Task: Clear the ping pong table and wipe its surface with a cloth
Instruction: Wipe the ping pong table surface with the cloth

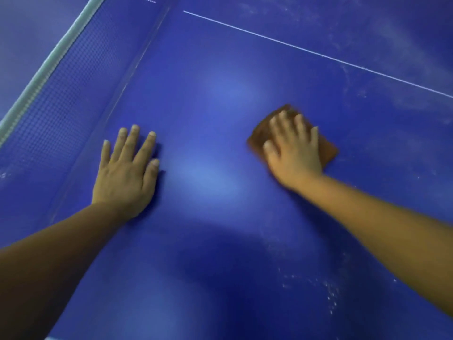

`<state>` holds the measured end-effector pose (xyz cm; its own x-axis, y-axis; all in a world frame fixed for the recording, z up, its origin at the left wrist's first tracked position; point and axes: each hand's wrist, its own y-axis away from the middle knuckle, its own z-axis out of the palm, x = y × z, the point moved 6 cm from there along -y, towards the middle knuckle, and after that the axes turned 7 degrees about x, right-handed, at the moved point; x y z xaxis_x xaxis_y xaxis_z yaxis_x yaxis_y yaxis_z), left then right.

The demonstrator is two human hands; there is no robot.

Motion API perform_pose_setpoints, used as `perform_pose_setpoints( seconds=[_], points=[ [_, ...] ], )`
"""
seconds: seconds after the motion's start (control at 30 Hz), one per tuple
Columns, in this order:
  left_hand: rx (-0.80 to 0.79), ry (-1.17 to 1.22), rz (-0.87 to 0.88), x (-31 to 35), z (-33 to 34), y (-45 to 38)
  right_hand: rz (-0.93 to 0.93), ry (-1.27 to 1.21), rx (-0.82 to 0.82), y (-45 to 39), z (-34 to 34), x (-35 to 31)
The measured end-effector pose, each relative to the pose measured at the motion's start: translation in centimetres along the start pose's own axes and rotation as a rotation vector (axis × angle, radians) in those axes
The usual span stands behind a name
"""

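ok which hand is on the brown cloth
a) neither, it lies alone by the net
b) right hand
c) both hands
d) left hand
b: the right hand presses flat on the brown cloth, while the left hand rests with straight fingers on the bare blue table.

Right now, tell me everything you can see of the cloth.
The cloth is a small brownish-orange piece, apparently folded into a rough square, lying flat on the blue table. The right hand presses on it with spread fingers, covering most of it; only its edges and corners show. It looks soft, and is slightly blurred. Whitish dusty smears mark the surface to its right.
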<state>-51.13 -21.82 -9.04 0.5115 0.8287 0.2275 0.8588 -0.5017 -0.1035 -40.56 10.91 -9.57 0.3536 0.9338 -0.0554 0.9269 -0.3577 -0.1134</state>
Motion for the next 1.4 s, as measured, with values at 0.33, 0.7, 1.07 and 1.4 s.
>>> perform_pose_setpoints(
  seconds=[0.33,0.7,1.07,1.4],
  points=[
    [-0.103,-0.036,0.099,3.5,0.6,15.2,-0.144,0.034,-0.116,0.2,0.0,1.8],
    [-0.112,-0.005,0.088,3.4,0.5,15.3,-0.706,-0.103,-0.198,22.1,-1.9,-8.5],
    [-0.172,-0.018,0.082,3.3,0.9,15.2,0.251,0.049,-0.072,14.1,-1.1,-2.5],
    [-0.178,0.052,0.065,3.2,0.8,15.1,0.054,0.078,-0.206,26.2,-1.9,-4.1]
  ],
)
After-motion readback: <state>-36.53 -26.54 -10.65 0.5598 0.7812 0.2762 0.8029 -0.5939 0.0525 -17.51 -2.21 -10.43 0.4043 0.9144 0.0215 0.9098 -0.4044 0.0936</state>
